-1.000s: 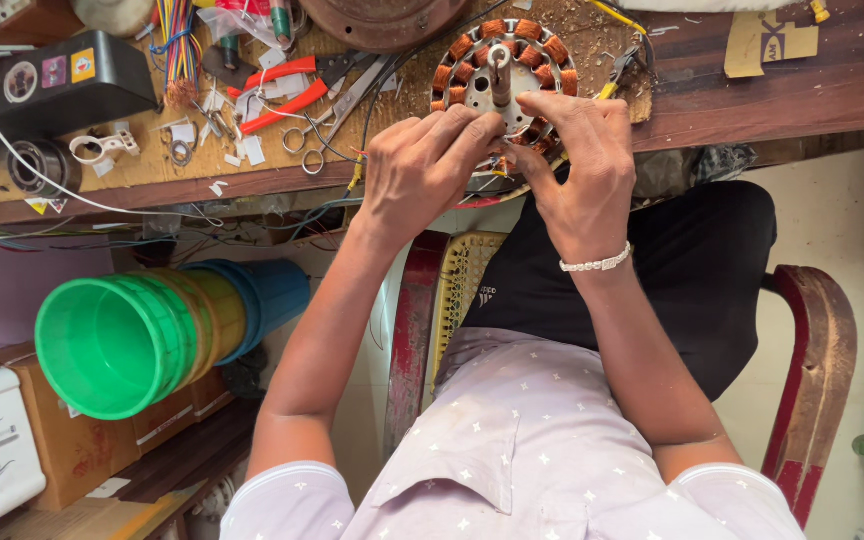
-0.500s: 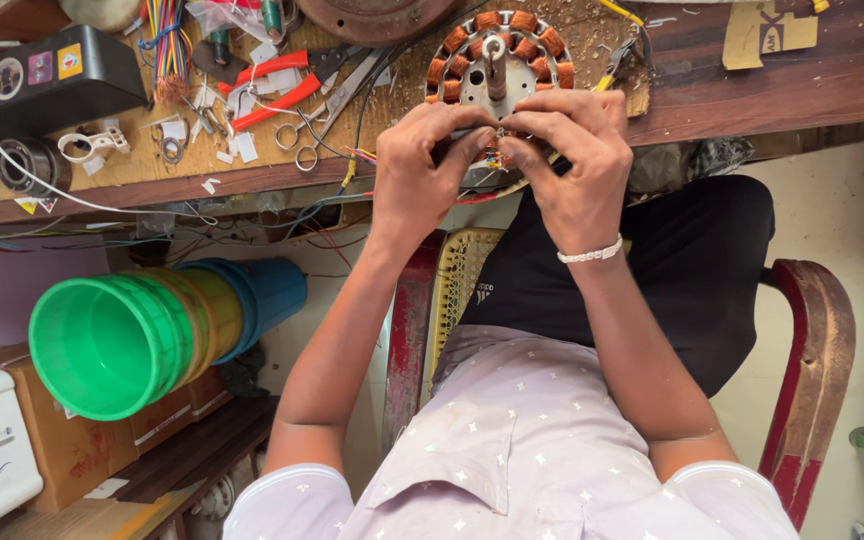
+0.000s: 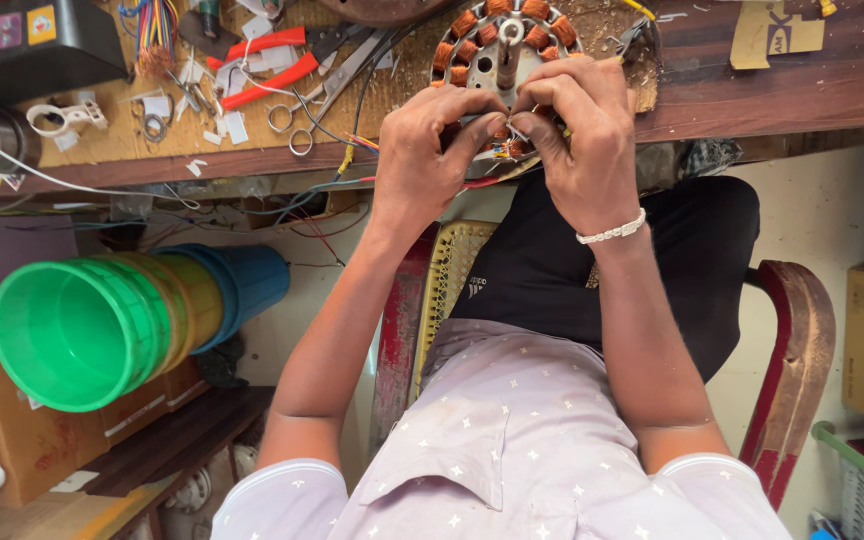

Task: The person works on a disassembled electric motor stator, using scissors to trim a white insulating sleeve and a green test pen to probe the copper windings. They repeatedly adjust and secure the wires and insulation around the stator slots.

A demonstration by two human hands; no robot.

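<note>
A round fan stator point(image 3: 500, 40) with several copper coils lies on the wooden workbench point(image 3: 752, 90). Both my hands are at its near edge. My left hand point(image 3: 422, 150) pinches thin wires point(image 3: 507, 148) there with thumb and forefinger. My right hand point(image 3: 587, 140), with a white bracelet on the wrist, pinches the same small bundle from the other side. The fingertips of the two hands almost touch. The fingers hide most of the wire ends.
Red-handled pliers point(image 3: 262, 65), scissors point(image 3: 322, 100), a bunch of coloured wires point(image 3: 152, 30) and a black box point(image 3: 32, 40) lie on the bench to the left. Stacked green and blue buckets point(image 3: 82, 330) lie on their side lower left. A red chair arm point(image 3: 802, 330) is at right.
Both hands have drawn closer together at the stator's near edge, fingers now pinched on the wires. The view has shifted slightly, so the bench sits higher in frame.
</note>
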